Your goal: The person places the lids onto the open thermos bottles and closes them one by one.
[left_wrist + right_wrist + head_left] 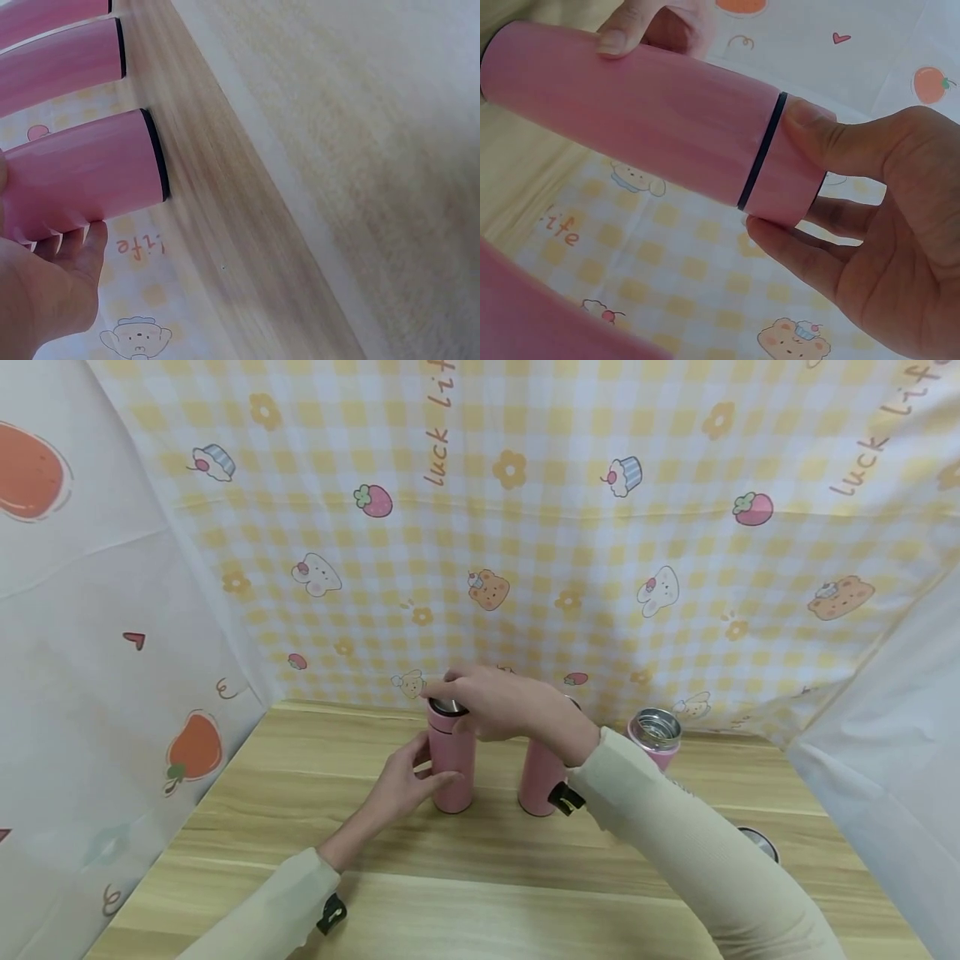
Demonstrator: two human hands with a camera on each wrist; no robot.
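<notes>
A pink thermos bottle (453,768) stands upright on the wooden table with its lid (789,176) on top. Around the lower body, my left hand (401,785) holds it, thumb in front and fingers behind. My right hand (498,702) grips the lid from above, its thumb and fingers on opposite sides in the right wrist view. A dark band runs between lid and body. Just right of it stands a second pink thermos bottle (540,777), its top mostly hidden behind my right wrist.
Farther right stands an uncapped pink thermos bottle (658,739), its steel mouth showing, partly behind my right sleeve. A loose round lid (761,843) lies on the table (480,902) near the right edge, partly covered by the sleeve. A checked cloth (555,543) hangs behind the bottles.
</notes>
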